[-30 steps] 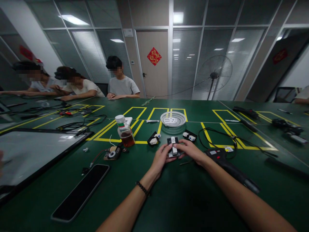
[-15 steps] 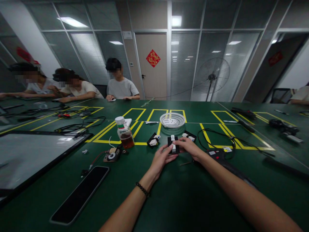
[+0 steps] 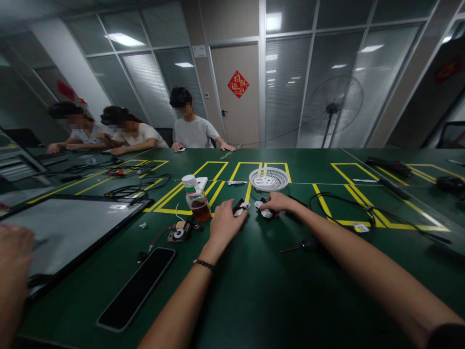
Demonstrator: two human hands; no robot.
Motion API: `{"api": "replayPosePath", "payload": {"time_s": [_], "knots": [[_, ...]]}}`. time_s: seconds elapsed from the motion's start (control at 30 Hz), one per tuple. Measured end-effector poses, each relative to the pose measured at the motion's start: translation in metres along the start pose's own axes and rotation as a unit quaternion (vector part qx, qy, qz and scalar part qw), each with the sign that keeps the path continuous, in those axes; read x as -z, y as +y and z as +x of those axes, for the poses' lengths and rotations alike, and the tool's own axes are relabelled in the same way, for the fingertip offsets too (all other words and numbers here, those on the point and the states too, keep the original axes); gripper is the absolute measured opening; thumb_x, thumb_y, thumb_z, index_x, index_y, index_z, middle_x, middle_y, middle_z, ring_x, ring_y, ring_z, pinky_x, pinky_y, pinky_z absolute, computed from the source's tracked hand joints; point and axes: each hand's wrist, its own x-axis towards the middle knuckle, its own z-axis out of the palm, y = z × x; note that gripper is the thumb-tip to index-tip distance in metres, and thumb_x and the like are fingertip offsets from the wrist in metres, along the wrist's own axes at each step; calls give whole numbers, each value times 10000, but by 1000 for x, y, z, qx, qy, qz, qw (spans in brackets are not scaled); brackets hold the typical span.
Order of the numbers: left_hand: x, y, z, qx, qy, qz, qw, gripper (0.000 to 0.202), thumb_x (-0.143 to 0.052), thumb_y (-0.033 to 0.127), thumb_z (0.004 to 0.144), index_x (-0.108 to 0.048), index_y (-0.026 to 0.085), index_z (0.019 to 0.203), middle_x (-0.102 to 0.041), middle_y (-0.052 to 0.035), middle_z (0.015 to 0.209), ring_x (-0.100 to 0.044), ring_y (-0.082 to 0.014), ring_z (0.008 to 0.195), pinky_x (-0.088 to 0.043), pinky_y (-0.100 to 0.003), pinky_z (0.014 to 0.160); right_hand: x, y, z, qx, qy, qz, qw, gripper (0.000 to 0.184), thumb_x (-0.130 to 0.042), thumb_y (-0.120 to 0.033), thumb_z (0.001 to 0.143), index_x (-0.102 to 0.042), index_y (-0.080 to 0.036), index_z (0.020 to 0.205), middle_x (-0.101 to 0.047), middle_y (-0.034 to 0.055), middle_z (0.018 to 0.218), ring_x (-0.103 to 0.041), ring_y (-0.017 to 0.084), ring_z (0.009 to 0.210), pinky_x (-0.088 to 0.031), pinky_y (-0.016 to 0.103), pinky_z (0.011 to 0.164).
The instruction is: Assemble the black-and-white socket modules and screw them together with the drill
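My left hand (image 3: 225,222) has its thumb and fingers curved round a small black piece with white paper-like wrapping (image 3: 241,208) on the green table. Beside it, my right hand (image 3: 279,202) pinches a similar black-and-white piece (image 3: 264,210), with its fingertips on the white part. The two pieces lie a short gap apart. Below my right forearm is a screwdriver (image 3: 290,250) with a dark handle, partly hidden. A white plastic basket (image 3: 269,187) stands just beyond my hands.
Left of my hand stand a bottle of amber liquid (image 3: 199,207) and a small device with wires (image 3: 178,233). A phone (image 3: 138,291) and a large framed panel (image 3: 90,228) lie further left. Another person's hand (image 3: 14,247) shows at the left edge. Black cables (image 3: 337,198) lie to the right.
My hands have parted from the one black-and-white piece they both held. My left hand has moved left onto another piece. The view has shifted, and another person's hand has appeared at left.
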Motion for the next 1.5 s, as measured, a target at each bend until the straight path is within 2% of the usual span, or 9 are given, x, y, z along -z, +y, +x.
{"api": "replayPosePath", "payload": {"time_s": [0.1, 0.23, 0.47, 0.63, 0.73, 0.93, 1.13, 1.3, 1.5], "knots": [[-11, -13, 14, 33, -50, 40, 997, 716, -567, 604, 794, -522, 107, 1308, -550, -221, 1333, -532, -362, 1192, -411, -385, 928, 2, -1, 12, 7, 5, -79, 997, 373, -805, -463, 579, -676, -131, 688, -694, 119, 713, -670, 264, 655, -536, 348, 590], [-27, -25, 26, 76, -112, 59, 989, 721, -538, 678, 767, -582, 113, 1213, -641, -237, 1182, -622, -365, 1057, -449, -364, 801, 5, -3, 17, 26, 26, -167, 985, 386, -790, -455, 608, -706, -125, 790, -717, 186, 948, -670, 350, 906, -511, 380, 744], [-36, -28, 37, 71, -97, 28, 992, 699, -557, 686, 756, -621, 137, 1183, -668, -210, 1149, -638, -355, 1020, -459, -358, 777, 0, -7, 8, 50, 65, -244, 966, 547, -713, -511, 709, -649, -129, 1095, -658, 229, 1178, -613, 403, 1066, -467, 444, 843], [-30, -27, 33, 105, -62, -86, 989, 719, -622, 655, 737, -614, 129, 1227, -667, -199, 1172, -633, -330, 1040, -462, -363, 833, 5, -18, -13, 78, 96, -250, 960, 542, -645, -539, 787, -614, -136, 1147, -657, 219, 1171, -611, 386, 1057, -458, 453, 865], [-24, -21, 25, 144, -51, -256, 955, 703, -623, 653, 746, -632, 126, 1210, -668, -164, 1189, -632, -285, 1049, -471, -336, 861, 19, -20, -39, 104, 149, -239, 954, 512, -519, -497, 895, -527, -152, 1272, -577, 203, 1301, -532, 361, 1180, -406, 459, 961], [-16, 13, -8, 212, -151, -535, 804, 571, -639, 576, 786, -691, 121, 1128, -698, -139, 1124, -648, -235, 1003, -520, -300, 812, 45, 14, -120, 199, 265, -99, 938, 415, -595, -377, 876, -567, -188, 1245, -596, 142, 1240, -527, 326, 1156, -379, 456, 1006], [-12, 70, -43, 164, -226, -615, 737, 467, -647, 489, 828, -702, 129, 1120, -689, -148, 1152, -627, -234, 1058, -499, -304, 883, 30, 31, -183, 158, 238, 104, 953, 271, -520, -407, 931, -633, -220, 1091, -667, 63, 1009, -621, 223, 902, -484, 376, 835], [-28, 97, -50, 138, -232, -611, 744, 490, -652, 481, 825, -687, 122, 1156, -700, -148, 1114, -640, -243, 981, -492, -326, 846, 8, 24, -167, 105, 146, 291, 940, 374, -536, -458, 912, -562, -244, 1218, -619, 60, 1084, -648, 183, 792, -537, 319, 674], [-42, 88, -56, 115, -243, -573, 774, 480, -645, 456, 833, -664, 156, 1207, -705, -113, 1106, -641, -241, 967, -467, -333, 864, -5, 23, -144, 92, 88, 344, 930, 529, -576, -538, 879, -499, -309, 1349, -633, 57, 1140, -634, 229, 967, -546, 335, 729]]}}
